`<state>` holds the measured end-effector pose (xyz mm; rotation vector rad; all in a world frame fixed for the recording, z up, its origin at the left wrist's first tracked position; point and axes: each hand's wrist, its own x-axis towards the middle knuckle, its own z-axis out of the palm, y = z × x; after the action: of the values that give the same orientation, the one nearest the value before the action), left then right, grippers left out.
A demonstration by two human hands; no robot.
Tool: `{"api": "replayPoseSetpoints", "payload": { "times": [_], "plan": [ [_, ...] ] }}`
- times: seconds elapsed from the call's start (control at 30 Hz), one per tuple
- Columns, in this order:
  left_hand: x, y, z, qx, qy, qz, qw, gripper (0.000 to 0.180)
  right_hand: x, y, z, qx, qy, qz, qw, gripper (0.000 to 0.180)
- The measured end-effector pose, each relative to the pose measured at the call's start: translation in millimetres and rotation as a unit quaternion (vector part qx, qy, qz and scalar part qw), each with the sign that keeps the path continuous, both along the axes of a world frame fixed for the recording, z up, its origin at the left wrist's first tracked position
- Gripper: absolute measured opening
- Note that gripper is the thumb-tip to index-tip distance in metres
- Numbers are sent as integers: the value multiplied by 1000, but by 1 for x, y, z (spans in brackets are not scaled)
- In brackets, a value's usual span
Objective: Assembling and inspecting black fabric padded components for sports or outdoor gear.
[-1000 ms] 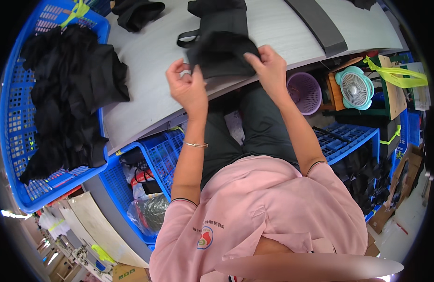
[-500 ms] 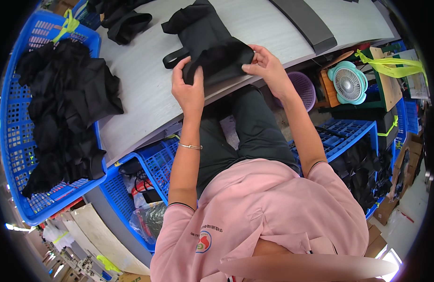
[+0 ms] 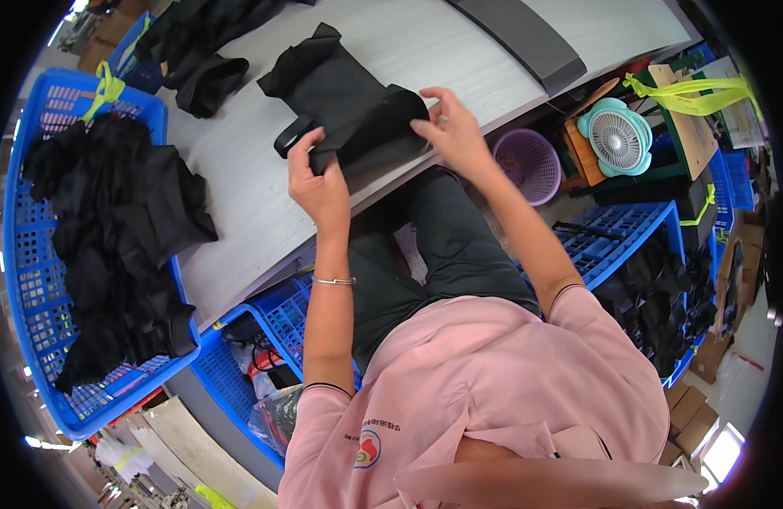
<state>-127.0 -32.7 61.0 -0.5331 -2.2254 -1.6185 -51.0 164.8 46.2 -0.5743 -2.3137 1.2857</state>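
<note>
A black fabric piece [image 3: 345, 97] with a small loop at its left side lies partly on the pale table [image 3: 239, 204], its near edge lifted toward me. My left hand [image 3: 321, 188] pinches the near left corner, close to the loop. At the right end of the same edge, my right hand [image 3: 453, 136] has thumb and fingers closed around the cloth. The fabric sags between both hands, and its far end rests flat on the tabletop.
Left of the table stands a blue basket [image 3: 35, 293] heaped with black cloth pieces [image 3: 111, 246]. More black fabric [image 3: 209, 42] lies at the far left. A dark grey strip [image 3: 527, 42] crosses the far right. Beside the table are a purple basket [image 3: 540, 170] and a turquoise fan [image 3: 616, 137].
Both hands and the fabric piece have shifted a little left and nearer in the picture. Its raised near flap has flattened out, showing more of the surface. The whole view has also shifted.
</note>
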Motion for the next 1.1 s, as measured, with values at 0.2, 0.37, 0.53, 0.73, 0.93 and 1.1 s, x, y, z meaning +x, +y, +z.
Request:
{"api": "replayPoseSetpoints", "payload": {
  "times": [0.2, 0.37, 0.53, 0.73, 0.93, 1.1],
  "plan": [
    [19, -15, 2, 69, -142, -4, 987, 63, 6, 134, -1, 464, 95, -236, 848, 47],
    [56, -17, -2, 140, -159, 16, 977, 67, 10, 213, -10, 358, -63, -161, 917, 31],
    [91, -19, -2, 187, -157, 33, 969, 60, 6, 232, -4, 290, -63, -154, 942, 24],
    [109, -17, -15, 210, -304, -199, 908, 33, 42, 143, 30, 608, 63, -76, 788, 9],
    [141, 18, -50, 309, -541, -369, 690, 70, 141, -23, 33, 308, -13, 22, 951, 26],
    [153, 31, -64, 321, -628, -445, 552, 82, 195, -79, 50, -25, -39, 98, 994, 16]
  ]
}}
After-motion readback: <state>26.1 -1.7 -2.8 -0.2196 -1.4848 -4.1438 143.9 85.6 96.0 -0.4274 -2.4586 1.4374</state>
